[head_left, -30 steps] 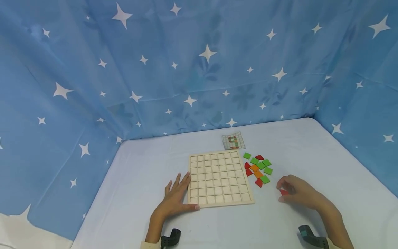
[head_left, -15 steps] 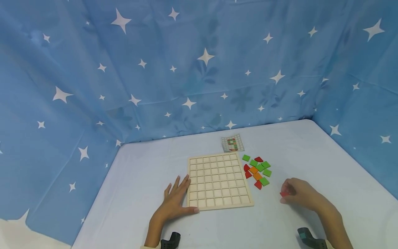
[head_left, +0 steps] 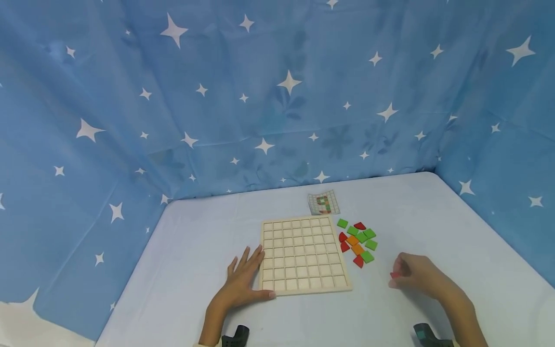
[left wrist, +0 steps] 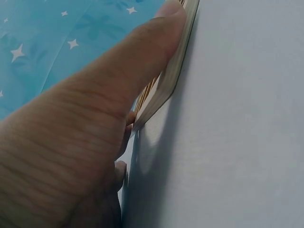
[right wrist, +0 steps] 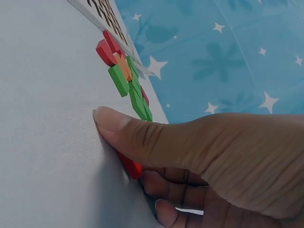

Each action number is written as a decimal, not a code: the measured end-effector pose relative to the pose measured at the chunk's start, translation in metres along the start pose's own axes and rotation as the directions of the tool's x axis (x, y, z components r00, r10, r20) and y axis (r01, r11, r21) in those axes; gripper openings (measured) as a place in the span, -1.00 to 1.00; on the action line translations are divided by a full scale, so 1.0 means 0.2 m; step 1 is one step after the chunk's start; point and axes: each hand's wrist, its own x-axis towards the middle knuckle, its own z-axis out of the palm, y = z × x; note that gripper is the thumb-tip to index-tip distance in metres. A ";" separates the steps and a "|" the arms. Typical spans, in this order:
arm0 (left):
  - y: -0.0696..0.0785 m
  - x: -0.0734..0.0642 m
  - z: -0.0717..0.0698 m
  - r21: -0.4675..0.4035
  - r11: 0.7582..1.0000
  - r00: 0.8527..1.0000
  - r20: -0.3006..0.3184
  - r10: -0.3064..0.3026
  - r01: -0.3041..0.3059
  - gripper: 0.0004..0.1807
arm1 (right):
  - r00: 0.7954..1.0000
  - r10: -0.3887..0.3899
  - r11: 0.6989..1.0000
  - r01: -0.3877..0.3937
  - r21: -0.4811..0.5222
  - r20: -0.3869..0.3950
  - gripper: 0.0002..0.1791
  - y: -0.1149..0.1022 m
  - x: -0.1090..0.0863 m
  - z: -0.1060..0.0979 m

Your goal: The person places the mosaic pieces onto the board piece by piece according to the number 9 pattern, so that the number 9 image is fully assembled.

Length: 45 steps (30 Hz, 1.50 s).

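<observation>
A pale wooden grid board [head_left: 303, 255] lies flat on the white table. My left hand [head_left: 243, 283] rests at its near left corner with fingers spread, the fingertips on the left edge and the thumb [left wrist: 152, 42] along the near edge. To the right of the board, my right hand [head_left: 418, 275] pinches a red quarter-round tile [right wrist: 130, 165] between thumb and fingers, low over the table. The thumb covers part of that tile. Between board and right hand lie loose tiles: green squares [head_left: 367, 256], orange squares [head_left: 357, 249] and red quarter-rounds [head_left: 358, 261].
Behind the board lies a small gridded pattern card [head_left: 323, 202] with a red, green and orange figure. Blue star-print cloth [head_left: 260, 96] hangs along the table's back and sides. The white tabletop [head_left: 195, 241] extends around the board.
The red tile has turned slightly within my right hand's fingers, and less of it shows now. My left hand has stayed on the board. The head view has shifted a little.
</observation>
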 end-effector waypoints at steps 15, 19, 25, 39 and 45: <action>-0.01 -0.01 0.01 0.000 1.000 1.000 0.019 -0.012 0.012 0.22 | 1.000 0.023 1.000 -0.023 -0.001 0.010 -0.49 0.02 -0.01 0.05; -0.01 -0.02 0.01 0.000 1.000 0.999 0.031 -0.021 0.021 0.23 | 1.000 -0.017 1.000 0.016 -0.008 -0.010 -0.54 0.02 -0.01 0.05; -0.02 -0.02 0.02 -0.010 1.000 0.999 0.032 -0.020 0.020 0.22 | 0.992 -0.109 0.994 0.109 -0.006 -0.061 -0.78 0.04 -0.02 0.06; -0.02 0.00 0.01 -0.004 1.000 1.000 0.015 -0.015 0.015 0.22 | 0.974 -0.102 0.989 0.122 0.085 -0.203 -0.70 -0.02 0.01 0.03; -0.01 0.01 0.00 -0.013 1.000 1.000 0.024 -0.018 0.018 0.21 | 0.961 -0.160 0.954 0.209 0.215 -0.225 -0.69 -0.09 0.01 0.02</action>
